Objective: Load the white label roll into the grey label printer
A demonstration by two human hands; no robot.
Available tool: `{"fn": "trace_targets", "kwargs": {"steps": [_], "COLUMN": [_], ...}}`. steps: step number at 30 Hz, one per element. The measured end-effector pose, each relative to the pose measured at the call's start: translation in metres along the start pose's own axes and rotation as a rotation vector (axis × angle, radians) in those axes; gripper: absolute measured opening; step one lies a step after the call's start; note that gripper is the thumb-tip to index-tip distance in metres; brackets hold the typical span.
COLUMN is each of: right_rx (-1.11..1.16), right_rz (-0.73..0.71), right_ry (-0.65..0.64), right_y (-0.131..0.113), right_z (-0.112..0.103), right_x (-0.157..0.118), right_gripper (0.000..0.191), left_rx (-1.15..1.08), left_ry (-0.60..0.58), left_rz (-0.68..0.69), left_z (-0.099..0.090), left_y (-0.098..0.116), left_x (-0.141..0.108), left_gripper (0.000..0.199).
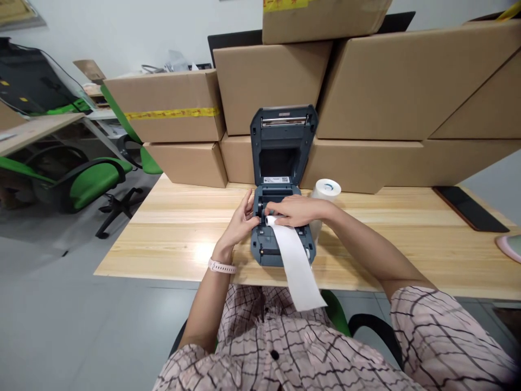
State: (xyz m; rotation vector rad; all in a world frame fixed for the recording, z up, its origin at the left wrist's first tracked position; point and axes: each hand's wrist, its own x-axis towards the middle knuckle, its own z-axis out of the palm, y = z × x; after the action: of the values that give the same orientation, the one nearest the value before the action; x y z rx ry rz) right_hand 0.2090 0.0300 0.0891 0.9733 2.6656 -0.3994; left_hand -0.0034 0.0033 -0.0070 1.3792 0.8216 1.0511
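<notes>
A dark grey label printer (266, 254) stands on the wooden table with its lid (280, 142) raised. Inside its bay lies a small white paper roll (273, 220), and a long loose strip (296, 271) trails from it over the printer's front and past the table edge. My right hand (296, 210) reaches in from the right, fingers closed over the roll. At the printer's left side my left hand (243, 218) rests with fingers apart, the thumb on the inner edge by the roll's left end. Behind my right wrist stands a larger white roll (326, 188), partly hidden.
Cardboard boxes (374, 87) are stacked along the table's (163, 239) back edge, close behind the raised lid. A dark phone-like slab (470, 208) lies at the right, near a pale rounded object (510, 247). Green chairs (91, 184) and another desk (36, 130) are at the left.
</notes>
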Motion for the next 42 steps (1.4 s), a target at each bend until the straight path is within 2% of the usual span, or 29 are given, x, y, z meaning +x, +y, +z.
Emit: {"fn": "trace_targets", "kwargs": {"steps": [4,7,10,12,14,16,18,20,23,26,29,32,34,38,42], "right_rx": [0.211,0.488,0.73,0.869,0.968,1.027,1.081,1.153,1.235,1.229,1.198,1.234,1.241,1.155,1.153], "right_rz": [-0.122,-0.305,-0.453,-0.489,-0.444,-0.25,-0.006,0.185,0.321,0.321,0.273,0.275,0.269,0.268,0.318], "right_ry": [-0.012,0.026,0.151,0.276,0.379,0.467,0.518,0.549,0.601,0.59,0.534,0.576,0.606,0.556,0.511], "right_y": [0.015,0.026,0.042,0.058,0.078,0.097,0.11,0.116,0.117,0.119,0.129,0.138,0.143,0.149,0.153], "right_z": [-0.002,-0.003,0.007,0.024,0.046,0.07,0.093,0.11,0.126,0.131,0.13,0.126,0.118,0.095,0.077], "right_x": [-0.003,-0.016,-0.048,-0.079,-0.112,-0.138,-0.151,-0.15,-0.132,-0.12,-0.126,-0.135,-0.131,-0.097,-0.069], "right_gripper": [0.05,0.056,0.059,0.051,0.036,0.028,0.031,0.04,0.049,0.052,0.064,0.074,0.078,0.092,0.089], "left_rx": [0.015,0.017,0.005,0.002,0.01,0.022,0.032,0.038,0.047,0.05,0.061,0.067,0.064,0.054,0.024], "left_ry": [0.002,0.003,0.023,0.038,0.05,0.058,0.061,0.057,0.059,0.071,0.08,0.068,0.053,0.035,0.054], "left_rz": [0.024,0.046,0.057,0.057,0.056,0.05,0.04,0.036,0.034,0.024,0.019,0.028,0.04,0.034,0.031], "left_z": [-0.003,-0.003,-0.002,0.001,0.004,0.006,0.007,0.006,0.006,0.006,0.007,0.007,0.007,0.008,0.01], "left_y": [-0.003,-0.006,-0.007,-0.004,-0.001,0.002,0.004,0.005,0.005,0.006,0.007,0.009,0.01,0.011,0.01], "left_x": [-0.001,-0.001,-0.002,-0.003,-0.004,-0.005,-0.005,-0.005,-0.005,-0.005,-0.006,-0.007,-0.007,-0.006,-0.007], "left_gripper": [0.106,0.103,0.097,0.093,0.09,0.089,0.089,0.09,0.09,0.089,0.087,0.086,0.088,0.089,0.092]}}
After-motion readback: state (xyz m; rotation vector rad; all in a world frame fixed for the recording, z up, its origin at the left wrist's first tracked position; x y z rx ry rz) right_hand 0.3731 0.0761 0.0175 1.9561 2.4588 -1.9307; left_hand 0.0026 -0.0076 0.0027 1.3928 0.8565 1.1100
